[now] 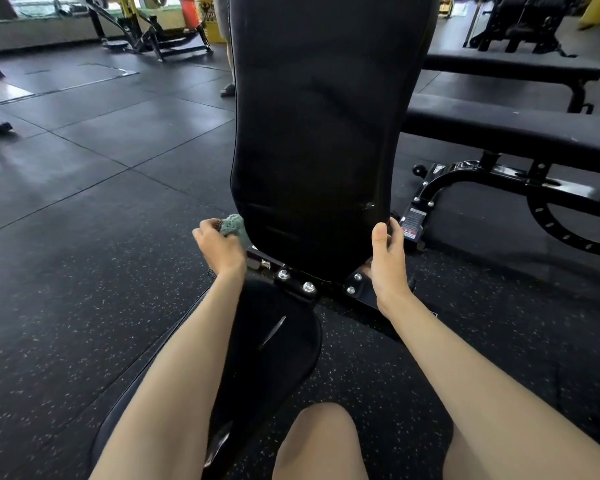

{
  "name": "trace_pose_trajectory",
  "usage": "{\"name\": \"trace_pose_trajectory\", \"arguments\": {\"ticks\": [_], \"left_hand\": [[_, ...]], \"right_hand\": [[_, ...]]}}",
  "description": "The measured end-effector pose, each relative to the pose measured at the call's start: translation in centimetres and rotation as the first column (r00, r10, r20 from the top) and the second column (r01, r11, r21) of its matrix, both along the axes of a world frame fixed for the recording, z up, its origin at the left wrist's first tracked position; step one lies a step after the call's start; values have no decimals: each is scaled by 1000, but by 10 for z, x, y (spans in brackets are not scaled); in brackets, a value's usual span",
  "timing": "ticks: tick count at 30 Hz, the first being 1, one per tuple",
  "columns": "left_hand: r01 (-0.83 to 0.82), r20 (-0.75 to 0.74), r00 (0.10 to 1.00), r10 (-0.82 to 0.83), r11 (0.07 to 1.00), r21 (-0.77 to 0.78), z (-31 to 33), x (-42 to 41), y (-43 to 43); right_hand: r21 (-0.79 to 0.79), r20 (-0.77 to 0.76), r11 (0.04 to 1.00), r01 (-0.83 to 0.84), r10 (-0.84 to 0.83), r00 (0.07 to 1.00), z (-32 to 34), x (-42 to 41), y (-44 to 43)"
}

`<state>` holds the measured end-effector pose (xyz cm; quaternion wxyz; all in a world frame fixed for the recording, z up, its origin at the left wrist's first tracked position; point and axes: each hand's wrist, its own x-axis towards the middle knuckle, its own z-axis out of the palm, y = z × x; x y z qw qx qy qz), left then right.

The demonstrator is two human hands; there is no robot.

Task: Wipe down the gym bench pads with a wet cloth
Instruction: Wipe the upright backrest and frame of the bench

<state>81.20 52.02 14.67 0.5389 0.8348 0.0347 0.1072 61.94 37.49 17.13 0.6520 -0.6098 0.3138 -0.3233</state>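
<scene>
The back pad (pixel 321 133) stands upright ahead; the left hand (pixel 219 249) presses a bunched cloth (pixel 232 225) against its lower left edge, while the right hand (pixel 388 258) grips the right edge. Next, probably an upward wipe.

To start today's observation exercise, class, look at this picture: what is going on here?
A person seems to be wiping a gym bench. Their left hand holds a bunched green cloth at the lower left edge of the raised black back pad, while the right hand grips the pad's lower right edge. The seat pad lies below, between the forearms. Two flat benches stand to the right.
</scene>
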Motion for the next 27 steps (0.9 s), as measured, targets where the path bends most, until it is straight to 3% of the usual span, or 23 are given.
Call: {"name": "trace_pose_trajectory", "arguments": {"ticks": [4, 8, 15, 27], "left_hand": [[-61, -47, 997, 62, 998, 22, -5, 10, 3], [50, -34, 998, -48, 997, 56, -10, -14, -17], [76, -24, 997, -75, 996, 44, -16, -72, -39], [290, -60, 954, -295, 953, -84, -19, -172, -67]], "right_hand": [[14, 1, 1000, -19, 19, 1000, -2, 1, -2], [28, -2, 999, -19, 19, 1000, -2, 1, -2], [22, 13, 1000, -15, 15, 1000, 0, 1, 0], [-7, -12, 998, -57, 57, 998, 4, -5, -2]]}}
